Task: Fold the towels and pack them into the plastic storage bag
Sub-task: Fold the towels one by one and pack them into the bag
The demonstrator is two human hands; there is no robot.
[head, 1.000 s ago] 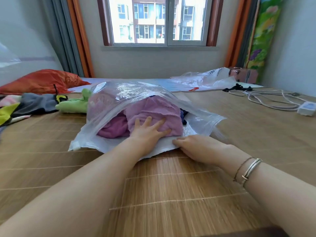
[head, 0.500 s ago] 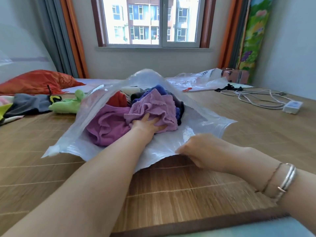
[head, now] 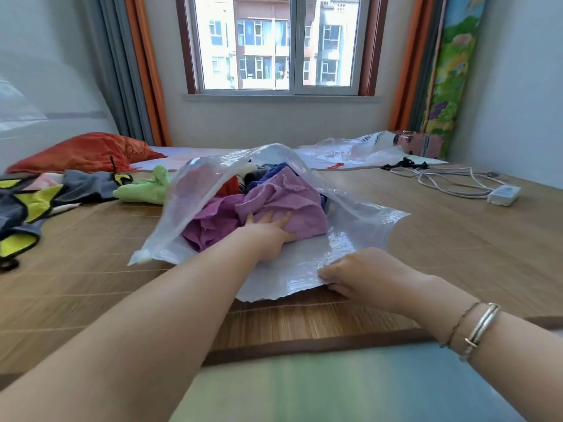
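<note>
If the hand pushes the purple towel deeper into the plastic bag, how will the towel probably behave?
The purple towel looks soft and floppy: it lies in crumpled folds, so it will probably bunch rather than slide as one piece. The left hand presses it with straight fingers. The plastic bag is thin and shiny, so it may slip unless the right hand holds its edge.

Bag mouth point(head: 231, 166) gapes toward the person; purple towels point(head: 283, 205) fill it, bare mat point(head: 457, 239) lies right of it

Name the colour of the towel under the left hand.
Purple towel, pressed by the left hand; head view.
</note>
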